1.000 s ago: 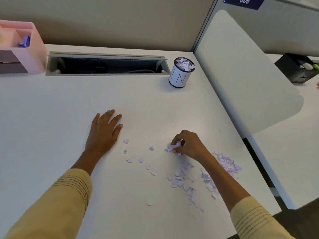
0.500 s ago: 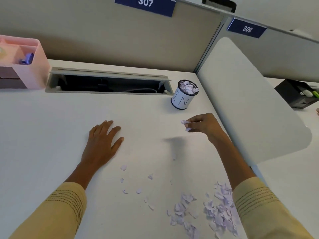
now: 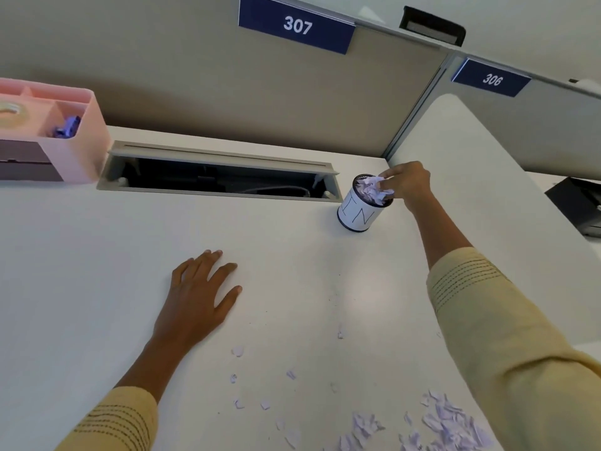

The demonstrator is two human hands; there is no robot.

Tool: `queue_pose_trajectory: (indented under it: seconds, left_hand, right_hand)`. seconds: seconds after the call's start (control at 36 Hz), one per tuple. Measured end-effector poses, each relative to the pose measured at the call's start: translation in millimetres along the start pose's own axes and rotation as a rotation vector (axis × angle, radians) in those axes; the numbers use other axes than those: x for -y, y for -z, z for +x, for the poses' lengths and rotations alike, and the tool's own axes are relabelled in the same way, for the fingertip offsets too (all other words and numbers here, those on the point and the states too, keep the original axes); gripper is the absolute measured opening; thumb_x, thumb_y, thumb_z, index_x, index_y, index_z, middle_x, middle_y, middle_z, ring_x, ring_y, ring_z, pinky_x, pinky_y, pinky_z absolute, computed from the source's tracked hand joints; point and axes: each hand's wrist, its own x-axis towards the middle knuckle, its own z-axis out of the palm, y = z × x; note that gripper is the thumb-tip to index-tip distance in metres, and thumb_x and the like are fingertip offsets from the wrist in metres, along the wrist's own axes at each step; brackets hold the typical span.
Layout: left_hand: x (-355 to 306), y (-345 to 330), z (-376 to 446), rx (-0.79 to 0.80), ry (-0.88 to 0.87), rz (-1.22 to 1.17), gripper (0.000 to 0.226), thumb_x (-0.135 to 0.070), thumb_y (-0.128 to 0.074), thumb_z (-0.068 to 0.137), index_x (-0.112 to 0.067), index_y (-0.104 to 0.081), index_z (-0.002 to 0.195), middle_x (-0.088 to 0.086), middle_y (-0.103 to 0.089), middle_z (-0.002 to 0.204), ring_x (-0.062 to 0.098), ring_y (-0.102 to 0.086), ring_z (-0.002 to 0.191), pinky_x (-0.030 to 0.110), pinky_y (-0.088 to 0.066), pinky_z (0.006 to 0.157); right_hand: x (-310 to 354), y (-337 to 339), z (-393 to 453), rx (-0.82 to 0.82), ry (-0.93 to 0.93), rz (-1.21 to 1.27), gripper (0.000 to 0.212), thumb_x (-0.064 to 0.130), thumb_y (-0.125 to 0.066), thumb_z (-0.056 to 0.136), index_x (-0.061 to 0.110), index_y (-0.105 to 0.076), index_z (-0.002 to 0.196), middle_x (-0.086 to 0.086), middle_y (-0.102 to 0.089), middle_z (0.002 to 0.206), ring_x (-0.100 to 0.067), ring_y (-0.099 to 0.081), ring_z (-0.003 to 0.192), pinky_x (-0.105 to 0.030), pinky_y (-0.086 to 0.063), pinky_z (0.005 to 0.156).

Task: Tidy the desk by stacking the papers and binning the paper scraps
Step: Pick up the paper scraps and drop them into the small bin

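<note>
A small white cylindrical bin (image 3: 357,218) with black rims stands at the back right of the white desk (image 3: 81,271). Pale lilac paper scraps (image 3: 370,190) fill it to the brim. My right hand (image 3: 406,183) is over the bin's right rim, fingers pinched on scraps at the top of the pile. My left hand (image 3: 198,297) lies flat on the desk, fingers spread, holding nothing. More loose scraps (image 3: 445,421) lie scattered at the near right of the desk, with a few small bits (image 3: 237,351) closer to my left wrist. No paper sheets are in view.
An open cable trough (image 3: 221,177) runs along the back of the desk. A pink organiser (image 3: 81,138) stands at the back left. A white curved divider (image 3: 487,196) borders the desk on the right, with a black tray (image 3: 579,203) beyond it.
My right hand lifted a pinch of scraps from the near pile and carried it back to the bin's top. My left hand stayed flat on the desk.
</note>
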Motion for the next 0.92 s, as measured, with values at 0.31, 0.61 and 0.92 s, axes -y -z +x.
queue_pose_trajectory:
  seconds: [0.31, 0.61, 0.92]
  left_hand:
    - [-0.3, 1.3, 0.2, 0.022, 0.014, 0.011, 0.059, -0.056, -0.027, 0.093, -0.019, -0.061, 0.124, 0.009, -0.051, 0.140, 0.028, -0.043, 0.132, 0.045, -0.029, 0.110]
    - [-0.3, 2.2, 0.8, 0.031, 0.013, 0.000, 0.066, -0.060, -0.019, 0.094, -0.019, -0.061, 0.125, 0.009, -0.050, 0.139, 0.028, -0.043, 0.132, 0.046, -0.031, 0.109]
    - [0.3, 1.0, 0.3, 0.007, -0.006, 0.005, 0.068, -0.061, -0.018, 0.095, -0.018, -0.061, 0.124, 0.010, -0.051, 0.138, 0.029, -0.044, 0.131, 0.045, -0.029, 0.109]
  right_hand:
    - [-11.5, 12.6, -20.9, -0.066, 0.300, -0.025, 0.017, 0.011, -0.063, 0.085, 0.010, -0.072, 0.099, -0.007, -0.071, 0.097, -0.020, -0.065, 0.082, -0.018, -0.048, 0.077]
    - [-15.3, -37.9, -38.6, 0.141, 0.400, -0.566, 0.049, 0.048, -0.031, 0.100, 0.013, -0.060, 0.117, -0.010, -0.061, 0.120, -0.030, -0.051, 0.116, -0.041, -0.027, 0.098]
    - [-19.0, 1.6, -70.6, 0.067, 0.381, -0.021, 0.023, 0.037, -0.062, 0.089, 0.018, -0.070, 0.099, -0.002, -0.068, 0.100, -0.015, -0.058, 0.090, -0.011, -0.040, 0.071]
